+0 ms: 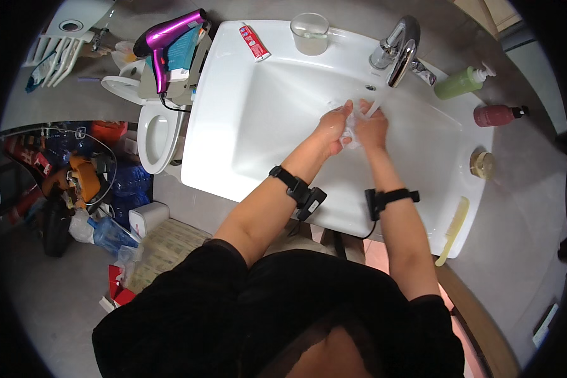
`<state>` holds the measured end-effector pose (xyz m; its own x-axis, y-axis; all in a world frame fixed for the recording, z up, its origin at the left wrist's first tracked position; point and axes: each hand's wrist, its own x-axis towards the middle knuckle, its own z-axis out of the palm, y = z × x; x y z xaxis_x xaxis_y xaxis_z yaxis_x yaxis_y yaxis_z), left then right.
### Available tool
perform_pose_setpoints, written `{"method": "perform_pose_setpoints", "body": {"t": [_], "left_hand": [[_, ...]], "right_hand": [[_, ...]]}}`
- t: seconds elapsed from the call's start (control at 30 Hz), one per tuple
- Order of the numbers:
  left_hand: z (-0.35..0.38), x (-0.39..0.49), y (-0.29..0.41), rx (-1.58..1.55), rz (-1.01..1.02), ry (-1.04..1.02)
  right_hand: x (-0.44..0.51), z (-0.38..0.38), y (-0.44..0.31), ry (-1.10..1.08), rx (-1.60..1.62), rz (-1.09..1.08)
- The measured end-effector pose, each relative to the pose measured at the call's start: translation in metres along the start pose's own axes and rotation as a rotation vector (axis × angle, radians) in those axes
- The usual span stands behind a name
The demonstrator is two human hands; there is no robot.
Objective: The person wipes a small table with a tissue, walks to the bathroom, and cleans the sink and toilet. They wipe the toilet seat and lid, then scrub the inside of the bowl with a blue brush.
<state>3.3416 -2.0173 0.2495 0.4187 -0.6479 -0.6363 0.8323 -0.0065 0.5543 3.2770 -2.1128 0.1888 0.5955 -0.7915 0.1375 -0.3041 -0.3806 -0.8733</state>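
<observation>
Over the basin of the white sink [283,94], my left hand [333,127] and my right hand [372,126] grip a wet, crumpled white cloth [351,126] between them. Its material looks thin, and its full shape is hidden by the fingers. A stream of water from the chrome faucet [401,52] falls onto the cloth and the right hand. Both hands are above the basin floor, below the spout and close together. Black straps with small devices sit on both forearms.
Toothpaste [254,43] and a clear cup [310,35] stand along the back rim. On the right are a green pump bottle [458,84], a red bottle [496,115], a jar [482,164] and a yellow comb [453,231]. A purple hair dryer [175,35] lies above the toilet [158,137].
</observation>
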Motion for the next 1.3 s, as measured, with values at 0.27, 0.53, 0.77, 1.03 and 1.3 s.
{"method": "perform_pose_setpoints", "body": {"t": [0.27, 0.53, 0.77, 1.03, 1.3], "left_hand": [[-0.044, -0.010, 0.015, -0.145, 0.079, 0.096], [-0.024, 0.017, -0.016, -0.294, 0.060, 0.065], [0.021, 0.022, -0.049, -0.372, 0.007, -0.018], [0.013, 0.014, -0.031, -0.412, -0.008, -0.175], [-0.039, -0.056, 0.031, 0.030, 0.148, -0.046]], "right_hand": [[0.021, -0.048, -0.008, -0.144, 0.790, 0.937], [-0.017, -0.017, -0.049, -0.243, 0.753, 0.610], [0.028, -0.020, 0.034, -0.258, -0.654, -0.024], [-0.001, 0.009, -0.021, -0.018, 0.270, 0.470], [-0.003, -0.017, -0.047, -0.348, 1.545, 1.009]]}}
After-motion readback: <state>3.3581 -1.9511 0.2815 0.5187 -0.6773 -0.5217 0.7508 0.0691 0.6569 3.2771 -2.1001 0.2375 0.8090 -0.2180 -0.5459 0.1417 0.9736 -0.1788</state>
